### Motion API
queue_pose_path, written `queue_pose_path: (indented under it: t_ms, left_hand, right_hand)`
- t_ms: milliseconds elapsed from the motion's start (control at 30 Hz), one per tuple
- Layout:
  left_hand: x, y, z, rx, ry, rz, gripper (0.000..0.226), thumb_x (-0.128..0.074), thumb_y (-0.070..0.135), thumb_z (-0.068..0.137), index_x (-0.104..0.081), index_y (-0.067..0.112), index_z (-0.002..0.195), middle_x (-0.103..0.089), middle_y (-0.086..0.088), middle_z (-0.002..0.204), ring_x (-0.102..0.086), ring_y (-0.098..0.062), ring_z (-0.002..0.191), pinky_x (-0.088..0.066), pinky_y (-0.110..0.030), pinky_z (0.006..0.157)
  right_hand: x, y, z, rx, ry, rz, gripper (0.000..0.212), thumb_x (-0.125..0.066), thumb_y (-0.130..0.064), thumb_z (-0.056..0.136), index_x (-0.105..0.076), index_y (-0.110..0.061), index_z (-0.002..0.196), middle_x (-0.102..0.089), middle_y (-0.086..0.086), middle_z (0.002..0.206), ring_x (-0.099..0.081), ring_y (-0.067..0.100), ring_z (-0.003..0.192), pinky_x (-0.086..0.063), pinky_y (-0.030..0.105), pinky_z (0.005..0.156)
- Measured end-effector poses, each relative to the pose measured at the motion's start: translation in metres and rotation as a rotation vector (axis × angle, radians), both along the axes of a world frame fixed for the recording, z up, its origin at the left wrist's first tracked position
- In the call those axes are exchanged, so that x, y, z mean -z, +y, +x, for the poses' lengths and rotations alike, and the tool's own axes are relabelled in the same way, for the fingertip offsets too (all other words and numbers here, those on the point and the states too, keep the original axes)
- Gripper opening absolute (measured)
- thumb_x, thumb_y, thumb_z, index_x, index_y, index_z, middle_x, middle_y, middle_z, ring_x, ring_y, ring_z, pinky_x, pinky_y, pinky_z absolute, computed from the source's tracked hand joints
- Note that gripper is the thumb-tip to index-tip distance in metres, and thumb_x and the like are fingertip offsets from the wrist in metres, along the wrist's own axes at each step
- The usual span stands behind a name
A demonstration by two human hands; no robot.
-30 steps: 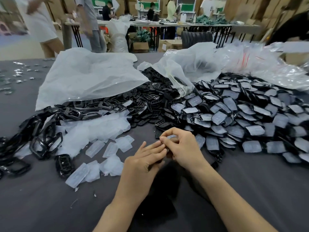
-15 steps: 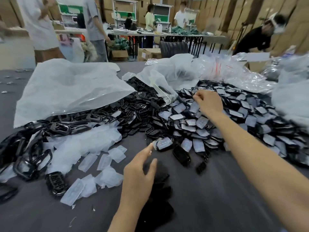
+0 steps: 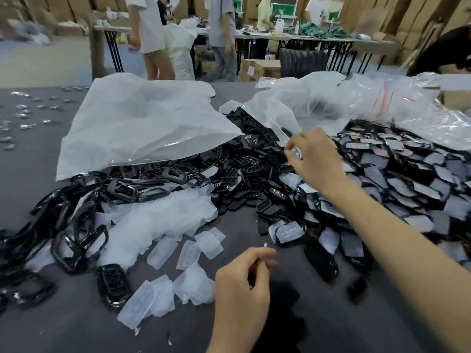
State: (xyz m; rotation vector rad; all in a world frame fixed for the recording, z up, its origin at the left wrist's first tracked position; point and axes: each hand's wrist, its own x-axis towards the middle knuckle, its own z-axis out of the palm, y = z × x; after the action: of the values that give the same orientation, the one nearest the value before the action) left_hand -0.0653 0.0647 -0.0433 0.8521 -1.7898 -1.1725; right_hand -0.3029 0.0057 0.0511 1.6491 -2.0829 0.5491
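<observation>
The right hand pinched a small, blurred filmed part above the shell pile's far edge. The left hand hung loosely curled and empty on the pile's near side.

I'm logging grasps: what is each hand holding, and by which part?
The right hand pinches a small pale piece above the parts pile; blur hides by which part. Whether the loosely curled left hand holds anything cannot be told.

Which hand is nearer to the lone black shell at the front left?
Left. The left hand is to the shell's right, at about the same depth; the right hand is farther back and right, over the black pile.
</observation>
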Motion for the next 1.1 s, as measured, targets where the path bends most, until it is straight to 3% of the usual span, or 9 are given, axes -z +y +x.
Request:
queue_pose_path:
  t_ms: [100,200,333,433,567,700,833,933,1100]
  left_hand:
    - [0.001,-0.001,0.0,0.001,-0.006,0.025,0.034,-0.057,-0.002,0.09,-0.072,0.028,0.087,-0.053,0.013,0.049,-0.046,-0.003,0.044,-0.031,-0.011,0.046]
    - [0.0,-0.002,0.002,0.031,0.0,0.069,0.032,-0.055,-0.002,0.09,-0.073,0.025,0.087,-0.045,0.011,0.042,-0.037,-0.003,0.038,-0.024,-0.011,0.044]
    - [-0.003,-0.003,0.004,0.05,-0.01,0.067,0.03,-0.052,0.001,0.092,-0.072,0.023,0.09,-0.041,0.014,0.04,-0.036,-0.004,0.037,-0.022,-0.01,0.044]
    - [-0.003,-0.004,0.005,0.047,-0.009,0.06,0.029,-0.052,0.003,0.092,-0.072,0.023,0.09,-0.039,0.014,0.04,-0.035,-0.004,0.037,-0.022,-0.013,0.044]
    - [-0.004,-0.004,0.006,0.039,0.01,0.061,0.029,-0.051,0.004,0.09,-0.072,0.023,0.09,-0.039,0.014,0.041,-0.034,-0.004,0.038,-0.022,-0.015,0.044]
    - [-0.003,-0.004,0.006,0.029,0.017,0.036,0.026,-0.049,0.011,0.087,-0.072,0.022,0.087,-0.038,0.015,0.04,-0.034,-0.003,0.037,-0.022,-0.015,0.044]
    - [-0.003,-0.004,0.004,0.033,0.025,0.019,0.026,-0.048,0.014,0.085,-0.072,0.025,0.085,-0.039,0.014,0.041,-0.035,-0.002,0.038,-0.024,-0.014,0.044]
    - [-0.002,-0.004,0.003,0.037,0.025,0.005,0.027,-0.048,0.014,0.085,-0.071,0.027,0.084,-0.04,0.014,0.041,-0.036,-0.002,0.038,-0.024,-0.012,0.045]
    - [-0.003,-0.004,0.002,0.039,0.022,0.003,0.026,-0.048,0.016,0.083,-0.071,0.026,0.083,-0.04,0.015,0.041,-0.036,-0.002,0.038,-0.024,-0.012,0.045]
  right_hand:
    - [0.022,-0.049,0.055,-0.283,-0.162,0.318,0.021,-0.057,-0.017,0.092,-0.064,-0.013,0.112,-0.057,0.007,0.116,-0.048,0.024,0.113,-0.042,0.034,0.093]
    - [0.033,-0.083,0.08,-0.319,-0.21,0.522,0.046,-0.052,-0.01,0.091,-0.048,-0.019,0.136,-0.042,0.005,0.14,-0.041,0.025,0.126,-0.04,0.039,0.102]
    - [0.03,-0.103,0.084,-0.366,-0.146,0.62,0.05,-0.051,-0.008,0.087,-0.054,-0.031,0.131,-0.044,0.002,0.14,-0.041,0.027,0.122,-0.039,0.045,0.101]
    - [0.031,-0.106,0.088,-0.415,-0.131,0.609,0.041,-0.057,-0.013,0.086,-0.062,-0.032,0.123,-0.047,-0.001,0.138,-0.042,0.025,0.121,-0.039,0.046,0.1]
    - [0.029,-0.11,0.087,-0.426,-0.194,0.562,0.033,-0.059,-0.008,0.084,-0.068,-0.022,0.113,-0.056,0.004,0.125,-0.048,0.025,0.115,-0.034,0.032,0.101]
    - [0.025,-0.11,0.08,-0.375,-0.233,0.482,0.028,-0.061,-0.004,0.084,-0.067,-0.014,0.109,-0.066,0.008,0.107,-0.057,0.025,0.106,-0.045,0.041,0.09]
    - [0.026,-0.106,0.075,-0.347,-0.396,0.344,0.04,-0.065,-0.002,0.081,-0.061,-0.014,0.12,-0.069,0.008,0.107,-0.062,0.024,0.1,-0.046,0.032,0.088]
    - [0.024,-0.107,0.071,-0.326,-0.457,0.33,0.05,-0.064,-0.005,0.083,-0.051,-0.022,0.128,-0.068,0.015,0.095,-0.064,0.031,0.083,-0.05,0.039,0.083]
    - [0.021,-0.107,0.069,-0.316,-0.475,0.379,0.014,-0.054,-0.016,0.095,-0.055,-0.018,0.109,-0.067,0.011,0.082,-0.063,0.026,0.073,-0.051,0.037,0.075]
